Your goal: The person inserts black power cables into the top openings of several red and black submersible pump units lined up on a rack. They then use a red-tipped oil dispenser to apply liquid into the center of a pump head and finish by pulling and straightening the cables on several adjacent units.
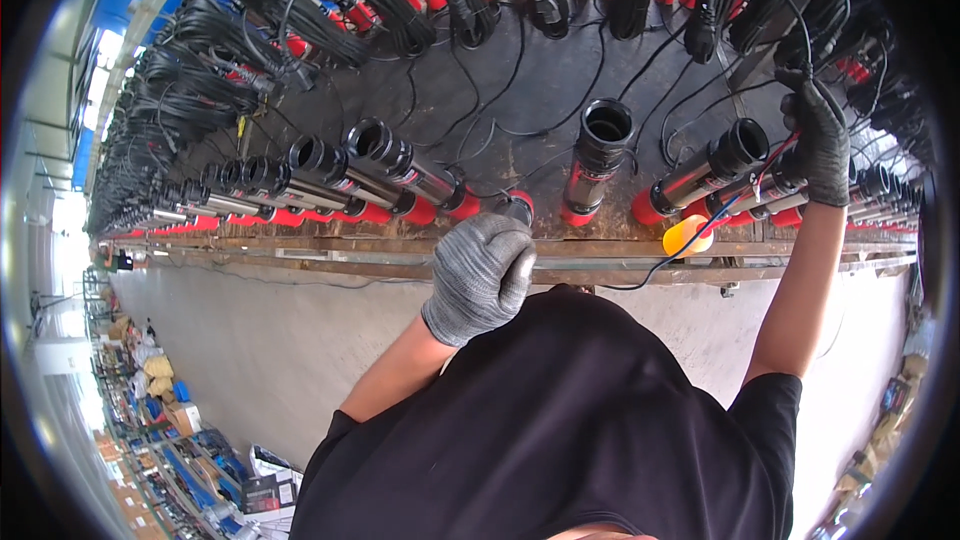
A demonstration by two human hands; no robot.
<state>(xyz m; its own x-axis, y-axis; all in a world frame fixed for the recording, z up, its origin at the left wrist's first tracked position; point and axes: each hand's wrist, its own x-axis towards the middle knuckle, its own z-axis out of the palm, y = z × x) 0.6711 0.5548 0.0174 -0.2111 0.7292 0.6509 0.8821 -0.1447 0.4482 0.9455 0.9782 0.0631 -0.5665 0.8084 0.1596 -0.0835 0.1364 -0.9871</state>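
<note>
Our L hand point(482, 275), grey-gloved, fingers curled tight round dark cyl. w/ red rim point(517, 203), at surface point(540, 70) front edge. Our R hand point(822, 135), dark-gloved, raised at R by blk cable point(800, 25); can't tell if gripping. Upright pump point(600, 145) btwn hands; orange cup-shaped pc. point(687, 236) nr R wrist, at edge.

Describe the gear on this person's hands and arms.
The left hand wears a grey knit glove reaching the wrist; the right hand has a darker, nearly black one. Forearms are bare, below short black sleeves.
</note>
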